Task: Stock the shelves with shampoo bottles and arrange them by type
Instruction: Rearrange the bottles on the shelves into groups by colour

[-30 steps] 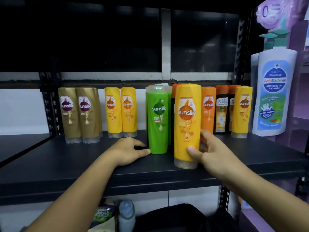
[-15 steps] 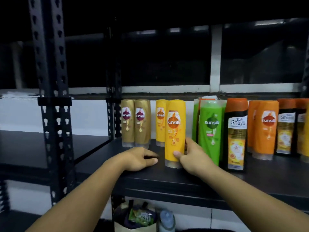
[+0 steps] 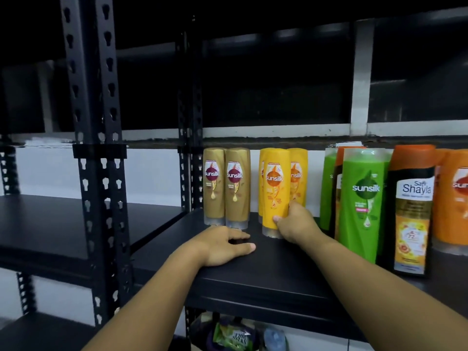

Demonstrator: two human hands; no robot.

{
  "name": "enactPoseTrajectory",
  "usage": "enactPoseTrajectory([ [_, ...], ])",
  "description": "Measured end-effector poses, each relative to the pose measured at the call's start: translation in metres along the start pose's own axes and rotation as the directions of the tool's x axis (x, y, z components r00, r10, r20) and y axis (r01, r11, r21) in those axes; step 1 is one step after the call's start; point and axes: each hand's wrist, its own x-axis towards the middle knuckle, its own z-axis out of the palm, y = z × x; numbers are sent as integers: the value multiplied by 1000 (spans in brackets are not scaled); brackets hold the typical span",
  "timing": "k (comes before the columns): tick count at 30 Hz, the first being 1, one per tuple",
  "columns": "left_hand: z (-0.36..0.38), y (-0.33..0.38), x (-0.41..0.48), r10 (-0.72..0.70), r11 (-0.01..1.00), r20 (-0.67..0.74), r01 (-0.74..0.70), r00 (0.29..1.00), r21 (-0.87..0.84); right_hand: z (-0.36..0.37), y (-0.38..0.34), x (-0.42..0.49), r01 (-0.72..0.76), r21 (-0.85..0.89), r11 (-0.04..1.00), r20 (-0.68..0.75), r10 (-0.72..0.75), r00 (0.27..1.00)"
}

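Where the arms come in: both bare forearms rise from the bottom edge and converge over the front lip of the black shelf.
Left hand: lies palm down on the shelf board, wrist bent a little, fingers loosely extended and spread narrow, thumb stretched to the right; it holds nothing.
Right hand: reaches further in, wrist straight, and grips the yellow bottle low on its body; the thumb crosses the front and the fingers curl round the right side.
Yellow bottle: upright, clear cap downward, label facing out, at the shelf board; whether the cap rests on it I cannot tell.
Shayla bottle: stands well forward on the right, touching the green bottles beside it.
Gold bottles: a pair side by side, just behind the left fingertips.
Other yellow bottles: two, directly behind the held one, partly hidden by it.
Orange bottle: at the right edge, cut off.
Posts: perforated black uprights left of the shelf.
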Motion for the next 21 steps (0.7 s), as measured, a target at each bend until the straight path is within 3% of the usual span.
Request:
enactPoseTrajectory([
  [21, 0, -1, 1, 11, 1000, -21, -12, 1000, -4, 23, 16, 15, 32, 30, 999, -29, -31, 999],
])
